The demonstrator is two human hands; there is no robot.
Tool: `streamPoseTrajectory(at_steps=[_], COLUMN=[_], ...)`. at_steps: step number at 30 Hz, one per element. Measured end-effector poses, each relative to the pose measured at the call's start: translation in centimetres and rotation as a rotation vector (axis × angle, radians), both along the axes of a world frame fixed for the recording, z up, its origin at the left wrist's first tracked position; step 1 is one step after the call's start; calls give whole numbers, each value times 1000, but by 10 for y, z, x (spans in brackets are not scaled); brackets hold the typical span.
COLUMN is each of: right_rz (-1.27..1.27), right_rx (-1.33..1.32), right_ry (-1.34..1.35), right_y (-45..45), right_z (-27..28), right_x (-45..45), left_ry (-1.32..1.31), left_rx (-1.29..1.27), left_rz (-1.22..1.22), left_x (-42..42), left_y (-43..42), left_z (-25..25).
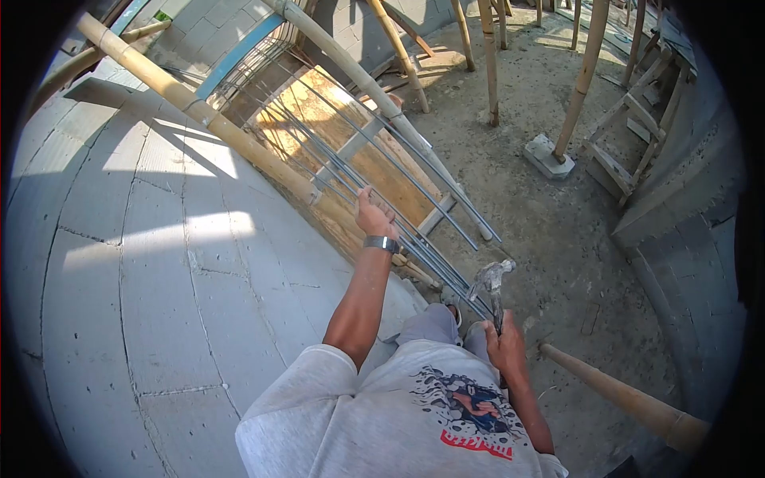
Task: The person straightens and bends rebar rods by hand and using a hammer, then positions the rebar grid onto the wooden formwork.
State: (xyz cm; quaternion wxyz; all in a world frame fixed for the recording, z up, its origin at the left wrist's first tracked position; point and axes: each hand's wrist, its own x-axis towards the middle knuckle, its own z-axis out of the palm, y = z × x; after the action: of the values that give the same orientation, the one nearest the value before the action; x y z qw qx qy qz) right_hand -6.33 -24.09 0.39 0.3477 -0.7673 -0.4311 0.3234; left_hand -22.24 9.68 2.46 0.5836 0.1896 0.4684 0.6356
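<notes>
At centre, our left hand curls around slim, straight metal rods slanting from eleven o'clock to five. At four o'clock, our right hand closes around a worn, grey-smeared hammer, its head upward. A pale block wall with ridged joints borders nine o'clock; gritty floor gives us open room toward three.

a building site: a bare wall of grey blocks stands left of the steel rods; upright bamboo poles rise beyond the rods, one footed on a concrete block, and a rough, dusty floor spreads right of the rods.
</notes>
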Motion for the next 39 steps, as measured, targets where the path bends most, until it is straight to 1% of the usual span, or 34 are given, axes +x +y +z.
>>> streamPoseTrajectory(at_steps=[2,3,6,9,10,12,15,16,18,19,22,23,26,29,30,32,36,39], right_rz=[-3,-1,-30,-95,-108,-146,-144,-151,-166,-146,-111,-101,-87,-88,-105,-142,-128,-126], right_rx=[25,13,-47,-7,13,45,3,14,34,16,9,20,-39,-32,-48,-74,-46,-33], right_ry=[-13,37,68,184,177,170,314,322,333,303,368,346,427,397,435,515,508,507], right_y=[-8,-10,-16,-21,-21,-22,-19,-17,-10,-5,4,4,9,5,4,5,3,7], right_z=[-6,-3,-8,-10,-15,-25,-26,-28,-30,-19,-34,-40,-32,-33,-33,-34,-47,-50], right_x=[10,14,20,21,21,17,16,14,4,2,-6,-10,-11,-14,-14,-16,-17,-20], left_ry=[3,11,44,84,102,99,35,0,62,96,236,227,214,201,192,194,193,194], left_rx=[10,11,0,-25,-29,-10,2,8,22,23,-35,-38,-63,-66,-76,-81,-77,-77], left_rz=[-8,-7,-44,-63,-72,-79,-61,-54,-57,-53,-36,-41,-42,-56,-55,-54,-60,-67], left_x=[0,3,17,23,25,32,26,24,23,20,10,9,0,0,2,0,3,-1], left_y=[-10,-15,-23,-32,-31,-32,-25,-19,-7,-4,15,21,16,15,14,11,9,15], left_z=[-6,-6,4,2,4,13,9,8,7,7,-4,-9,-13,-18,-19,-16,-2,-1])
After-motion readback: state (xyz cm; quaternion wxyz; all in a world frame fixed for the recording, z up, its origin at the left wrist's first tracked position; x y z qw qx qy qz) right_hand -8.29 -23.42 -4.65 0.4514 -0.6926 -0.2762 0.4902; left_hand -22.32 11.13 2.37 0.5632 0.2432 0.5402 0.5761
